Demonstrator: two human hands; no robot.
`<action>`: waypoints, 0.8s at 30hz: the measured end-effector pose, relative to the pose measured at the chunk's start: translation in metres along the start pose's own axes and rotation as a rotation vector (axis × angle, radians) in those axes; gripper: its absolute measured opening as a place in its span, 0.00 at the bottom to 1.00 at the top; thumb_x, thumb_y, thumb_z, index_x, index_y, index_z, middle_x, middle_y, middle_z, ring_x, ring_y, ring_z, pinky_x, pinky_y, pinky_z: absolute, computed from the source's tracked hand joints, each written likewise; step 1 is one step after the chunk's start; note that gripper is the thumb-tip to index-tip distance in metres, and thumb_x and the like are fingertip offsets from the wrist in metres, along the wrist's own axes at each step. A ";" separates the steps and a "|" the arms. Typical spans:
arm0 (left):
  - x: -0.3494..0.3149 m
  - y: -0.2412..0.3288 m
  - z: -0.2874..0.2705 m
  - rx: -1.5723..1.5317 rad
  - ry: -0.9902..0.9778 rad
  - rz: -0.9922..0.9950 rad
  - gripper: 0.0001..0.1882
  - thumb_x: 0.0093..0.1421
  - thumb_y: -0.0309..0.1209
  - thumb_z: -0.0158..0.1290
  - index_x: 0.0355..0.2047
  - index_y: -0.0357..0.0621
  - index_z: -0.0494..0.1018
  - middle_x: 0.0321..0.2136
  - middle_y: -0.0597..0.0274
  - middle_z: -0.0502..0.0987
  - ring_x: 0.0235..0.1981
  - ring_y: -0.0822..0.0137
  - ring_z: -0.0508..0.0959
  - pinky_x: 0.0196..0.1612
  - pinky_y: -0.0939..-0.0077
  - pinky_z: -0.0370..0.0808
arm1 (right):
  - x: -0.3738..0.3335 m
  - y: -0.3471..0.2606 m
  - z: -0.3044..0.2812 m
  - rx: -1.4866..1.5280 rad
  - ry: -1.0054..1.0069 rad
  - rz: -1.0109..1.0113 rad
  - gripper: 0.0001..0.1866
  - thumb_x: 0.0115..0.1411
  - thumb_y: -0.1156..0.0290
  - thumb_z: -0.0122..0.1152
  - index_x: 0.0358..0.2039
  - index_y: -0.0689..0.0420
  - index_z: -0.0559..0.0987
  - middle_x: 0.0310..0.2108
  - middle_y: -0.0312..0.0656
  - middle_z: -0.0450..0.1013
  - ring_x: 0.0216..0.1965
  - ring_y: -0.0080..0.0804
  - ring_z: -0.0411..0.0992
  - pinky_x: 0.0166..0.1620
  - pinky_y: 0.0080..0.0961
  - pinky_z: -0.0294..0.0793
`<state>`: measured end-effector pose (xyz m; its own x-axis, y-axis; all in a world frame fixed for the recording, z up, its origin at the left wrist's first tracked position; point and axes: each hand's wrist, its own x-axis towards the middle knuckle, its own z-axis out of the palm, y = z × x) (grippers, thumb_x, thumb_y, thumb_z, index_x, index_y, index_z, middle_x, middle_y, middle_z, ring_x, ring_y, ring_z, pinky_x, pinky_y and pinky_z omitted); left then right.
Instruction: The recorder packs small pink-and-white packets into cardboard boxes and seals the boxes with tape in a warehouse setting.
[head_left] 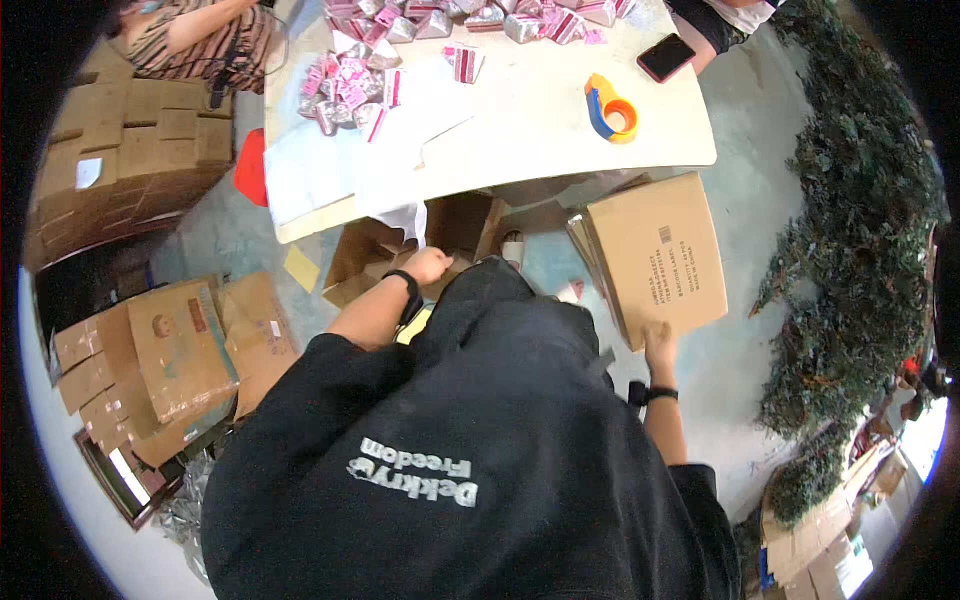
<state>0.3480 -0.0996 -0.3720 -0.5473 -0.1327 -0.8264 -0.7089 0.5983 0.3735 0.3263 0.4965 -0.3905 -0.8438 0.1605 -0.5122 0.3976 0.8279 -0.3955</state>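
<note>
My left hand [428, 264] is closed beside the table's near edge, over an open cardboard box [345, 262] that stands under the table. A thin white strip [413, 222] hangs from the tabletop and runs down to its fingers. My right hand [660, 346] is closed on the lower edge of a flattened brown carton [665, 255] with dark print. That carton leans upright, with another cardboard layer behind its left side. How the fingertips grip the carton is partly hidden.
On the table [540, 140] lie several pink-and-silver wrapped triangular pieces [345, 90], an orange-and-blue tape dispenser [612, 112] and a phone [665, 58]. Two other people sit at its far side. Cardboard cartons [180, 350] are stacked left; dark green artificial foliage [850, 230] lines the right.
</note>
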 end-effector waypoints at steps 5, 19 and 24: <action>0.108 0.002 0.047 0.132 -0.002 -0.016 0.22 0.62 0.46 0.51 0.38 0.39 0.83 0.41 0.37 0.80 0.46 0.43 0.80 0.50 0.53 0.75 | -0.140 0.027 -0.012 0.220 -0.422 0.326 0.24 0.66 0.58 0.54 0.52 0.66 0.74 0.42 0.49 0.77 0.41 0.37 0.76 0.46 0.34 0.76; 0.204 -0.031 0.164 0.114 -0.057 -0.177 0.16 0.61 0.32 0.48 0.41 0.37 0.82 0.39 0.38 0.82 0.40 0.41 0.83 0.35 0.44 0.80 | -0.176 -0.034 -0.044 0.677 -0.662 0.760 0.25 0.69 0.63 0.57 0.61 0.64 0.69 0.51 0.46 0.75 0.46 0.30 0.75 0.50 0.27 0.74; 0.100 -0.052 0.134 0.167 -0.007 0.008 0.13 0.57 0.30 0.52 0.36 0.36 0.82 0.38 0.38 0.81 0.41 0.41 0.82 0.43 0.51 0.79 | -0.121 -0.057 -0.029 0.445 -0.645 0.473 0.17 0.70 0.65 0.52 0.51 0.62 0.78 0.40 0.38 0.76 0.39 0.25 0.73 0.44 0.23 0.71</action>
<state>0.3892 -0.0385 -0.5306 -0.5487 -0.1224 -0.8270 -0.6206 0.7224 0.3049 0.3948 0.4452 -0.2836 -0.2458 -0.0120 -0.9692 0.8657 0.4471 -0.2251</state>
